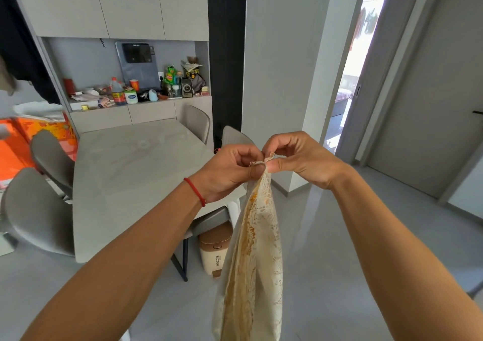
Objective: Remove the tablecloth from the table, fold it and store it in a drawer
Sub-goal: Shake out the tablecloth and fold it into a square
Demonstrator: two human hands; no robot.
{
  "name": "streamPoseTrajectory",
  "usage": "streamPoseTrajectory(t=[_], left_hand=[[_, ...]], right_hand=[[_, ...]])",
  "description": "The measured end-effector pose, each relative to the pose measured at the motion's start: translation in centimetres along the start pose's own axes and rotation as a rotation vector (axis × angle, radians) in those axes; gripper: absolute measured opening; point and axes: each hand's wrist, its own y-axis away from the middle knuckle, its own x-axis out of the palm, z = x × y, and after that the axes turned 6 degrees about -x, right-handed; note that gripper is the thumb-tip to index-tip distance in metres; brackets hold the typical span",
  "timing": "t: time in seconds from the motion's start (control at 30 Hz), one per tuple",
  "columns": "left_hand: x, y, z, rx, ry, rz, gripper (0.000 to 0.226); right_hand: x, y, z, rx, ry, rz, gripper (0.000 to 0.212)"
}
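The cream lace tablecloth [254, 252] with orange patterning hangs down in front of me, gathered into a long narrow drape. My left hand [227, 173] and my right hand [295, 157] meet at its top edge, both pinching the cloth's corners together at chest height. The grey table [130, 173] stands bare to my left, apart from the cloth. A row of drawer fronts [141, 114] runs under the cluttered counter behind the table.
Grey chairs [49, 157] ring the table. A small beige bin [215, 249] stands under the table's near right corner. Bottles, jars and packets crowd the counter niche [136, 89]. An orange box [15, 144] sits far left. An open doorway [347, 84] lies to the right.
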Motion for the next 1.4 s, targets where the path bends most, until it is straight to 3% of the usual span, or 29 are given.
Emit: streamPoseTrajectory(t=[0.13, 0.3, 0.5, 0.6, 0.73, 0.93, 1.07, 1.17, 1.27, 1.4], left_hand=[[-0.1, 0.3, -0.1, -0.028, -0.036, -0.039, 0.016], [0.0, 0.9, 1.1, -0.083, -0.065, -0.026, 0.013], [-0.9, 0.1, 2.1, -0.054, -0.213, -0.448, 0.017], [-2.5, -0.7, 1.7, -0.079, -0.232, -0.679, 0.015], [-4.1, -1.1, 0.4, -0.073, -0.243, -0.833, 0.019], [-5.3, -1.7, -2.5, -0.020, -0.283, -0.887, 0.019], [-6.0, -1.3, -3.9, 0.057, -0.316, -0.871, 0.011], [-6.9, -0.7, -4.7, 0.095, -0.341, -0.875, 0.014], [-7.8, 0.0, -5.2, 0.100, -0.353, -0.885, 0.012], [-8.7, 1.2, -5.2, 0.111, -0.332, -0.884, 0.013]], right_hand=[[-0.2, -0.2, 0.3, 0.033, 0.060, 0.068, 0.010], [0.0, -0.2, 0.5, 0.151, 0.197, 0.032, 0.032], [2.3, 1.1, -0.9, 0.168, 0.207, -0.261, 0.025], [3.8, 3.6, -2.4, 0.170, 0.272, -0.272, 0.018], [5.7, 7.3, -4.4, 0.187, 0.178, -0.165, 0.009], [8.0, 10.0, -6.7, 0.174, 0.059, -0.100, 0.031], [8.8, 10.1, -7.7, 0.106, 0.298, -0.096, 0.036], [8.3, 10.0, -8.3, 0.068, 0.342, -0.154, 0.034], [8.1, 9.3, -8.7, 0.049, 0.393, -0.106, 0.033], [8.3, 8.5, -9.2, 0.075, 0.460, -0.061, 0.048]])
